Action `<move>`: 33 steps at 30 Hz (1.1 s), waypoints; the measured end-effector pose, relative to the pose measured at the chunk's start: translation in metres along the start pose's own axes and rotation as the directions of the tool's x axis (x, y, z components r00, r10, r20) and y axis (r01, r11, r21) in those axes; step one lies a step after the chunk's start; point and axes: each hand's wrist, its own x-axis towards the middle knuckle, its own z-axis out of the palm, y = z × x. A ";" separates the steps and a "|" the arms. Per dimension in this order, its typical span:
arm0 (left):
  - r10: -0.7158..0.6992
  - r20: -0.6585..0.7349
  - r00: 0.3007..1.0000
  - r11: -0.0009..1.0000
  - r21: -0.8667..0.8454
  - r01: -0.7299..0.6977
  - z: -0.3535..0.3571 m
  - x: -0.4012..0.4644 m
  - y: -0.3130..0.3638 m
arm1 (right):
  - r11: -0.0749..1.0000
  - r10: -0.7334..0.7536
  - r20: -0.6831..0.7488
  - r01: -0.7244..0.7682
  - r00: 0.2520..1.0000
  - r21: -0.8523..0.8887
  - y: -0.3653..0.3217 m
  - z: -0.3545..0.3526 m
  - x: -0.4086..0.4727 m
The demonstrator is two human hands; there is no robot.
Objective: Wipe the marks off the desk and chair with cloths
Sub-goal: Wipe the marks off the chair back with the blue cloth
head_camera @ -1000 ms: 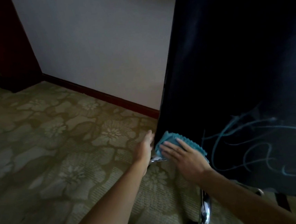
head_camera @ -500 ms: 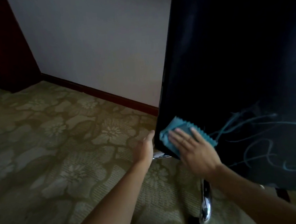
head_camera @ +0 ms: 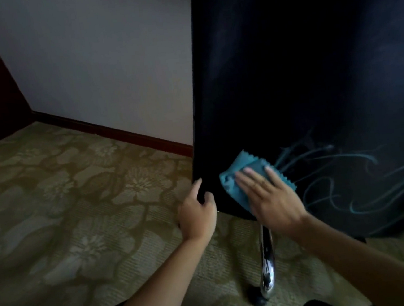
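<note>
Dark chair back (head_camera: pixel 299 74) fills the right side, standing upright, its left edge running straight down to a lower-left corner. Left hand (head_camera: pixel 197 215) grips that corner, fingers curled round the edge, thumb on the near face. Right hand (head_camera: pixel 272 200) lies flat on the teal cloth (head_camera: pixel 237 174), fingers straight and spread, pressing it against the chair back just right of the left edge, close above the bottom edge. Cloth's zigzag edge sticks out past the fingertips toward the marks. Teal scribble marks (head_camera: pixel 361 179) loop across the chair back right of the cloth, just beside it; nearest strokes almost meet the cloth edge. Chrome chair leg (head_camera: pixel 267 270) drops from under the bottom edge to a dark caster (head_camera: pixel 258 300) on the patterned carpet (head_camera: pixel 66 215). Left of the chair back, open carpet runs to the white wall (head_camera: pixel 101 64) and dark red skirting (head_camera: pixel 120 133).
</note>
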 end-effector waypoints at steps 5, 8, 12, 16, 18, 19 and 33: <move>0.492 -0.022 0.870 0.853 0.211 -0.477 0.007 -0.017 0.019 | 0.957 0.290 -0.300 -0.273 0.909 0.099 0.059 -0.029 0.024; 0.582 0.000 0.813 0.794 0.216 -0.568 0.011 -0.017 0.027 | 0.974 0.224 -0.246 -0.208 0.943 0.087 0.048 -0.013 0.008; 0.666 0.095 0.740 0.713 0.211 -0.669 0.015 -0.010 0.025 | 0.992 -0.127 0.109 0.127 0.986 0.005 -0.004 0.028 -0.054; 0.702 0.188 0.687 0.649 0.231 -0.725 0.017 -0.005 0.023 | 0.969 -0.241 0.170 0.246 0.955 -0.005 -0.003 0.033 -0.069; 0.707 0.189 0.682 0.629 0.273 -0.728 0.020 -0.005 0.029 | 0.987 -0.159 0.014 0.159 0.987 -0.009 0.021 0.020 -0.051; 0.713 0.174 0.679 0.622 0.288 -0.728 0.022 -0.006 0.033 | 0.998 -0.063 -0.079 0.065 0.995 0.021 0.037 0.011 -0.037; 0.765 0.205 0.611 0.579 0.198 -0.791 0.046 -0.028 0.066 | 0.995 -0.090 -0.004 0.090 0.996 0.029 0.027 0.035 -0.111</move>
